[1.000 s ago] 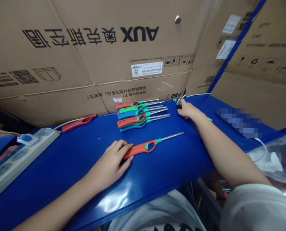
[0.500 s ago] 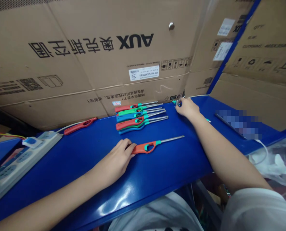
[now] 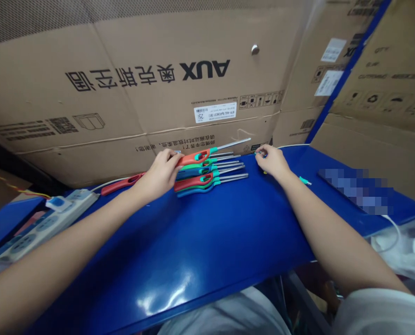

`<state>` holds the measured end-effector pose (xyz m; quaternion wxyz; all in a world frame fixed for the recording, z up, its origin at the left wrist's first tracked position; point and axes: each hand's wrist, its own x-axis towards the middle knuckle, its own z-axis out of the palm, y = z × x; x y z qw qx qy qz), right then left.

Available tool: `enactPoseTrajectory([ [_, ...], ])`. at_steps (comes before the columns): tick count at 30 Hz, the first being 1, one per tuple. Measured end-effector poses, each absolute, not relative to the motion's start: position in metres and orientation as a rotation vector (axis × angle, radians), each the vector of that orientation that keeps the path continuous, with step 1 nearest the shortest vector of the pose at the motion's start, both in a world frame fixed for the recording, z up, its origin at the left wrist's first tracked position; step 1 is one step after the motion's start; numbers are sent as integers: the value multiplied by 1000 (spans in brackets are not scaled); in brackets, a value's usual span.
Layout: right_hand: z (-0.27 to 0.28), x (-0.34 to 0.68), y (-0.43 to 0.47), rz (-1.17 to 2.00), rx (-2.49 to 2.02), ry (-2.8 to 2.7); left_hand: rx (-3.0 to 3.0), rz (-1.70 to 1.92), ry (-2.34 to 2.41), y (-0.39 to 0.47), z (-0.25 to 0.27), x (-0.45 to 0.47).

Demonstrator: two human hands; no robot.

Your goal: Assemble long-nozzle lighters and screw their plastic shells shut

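Observation:
My left hand (image 3: 163, 174) grips the rear of the handle of an orange gas lighter (image 3: 193, 158) with a teal collar and a long metal nozzle pointing right. It holds this lighter over the back of a stack of several long-nozzle lighters (image 3: 193, 181), red, green and blue, lying on the blue table. At the back right, my right hand (image 3: 272, 160) is low over the table by the cardboard, fingers drawn together. Small teal and yellow bits show around its fingers; what they hold, if anything, is mostly hidden.
Behind the table (image 3: 207, 246) stands a large cardboard sheet (image 3: 130, 107). A red lighter handle (image 3: 118, 185) and a white power strip (image 3: 66, 209) are at left. On the right lie a small teal piece (image 3: 304, 180), a blurred-out dark flat device (image 3: 354, 190) with a white cable, and plastic bags (image 3: 410, 246).
My left hand has carried the orange lighter from the table's middle up and back over the stack. My right hand stays at the back right. The view has shifted slightly.

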<state>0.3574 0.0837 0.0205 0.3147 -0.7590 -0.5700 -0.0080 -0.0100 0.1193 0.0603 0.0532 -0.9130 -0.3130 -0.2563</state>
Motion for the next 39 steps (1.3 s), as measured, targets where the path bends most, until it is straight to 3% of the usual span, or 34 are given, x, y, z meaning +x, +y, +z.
enactPoseTrajectory([
  [14, 20, 351, 82, 60, -2234, -1679, -2893, -758, -934, 216, 33, -8],
  [39, 20, 350, 82, 58, -2303, -1711, -2748, -731, -862, 218, 23, -20],
])
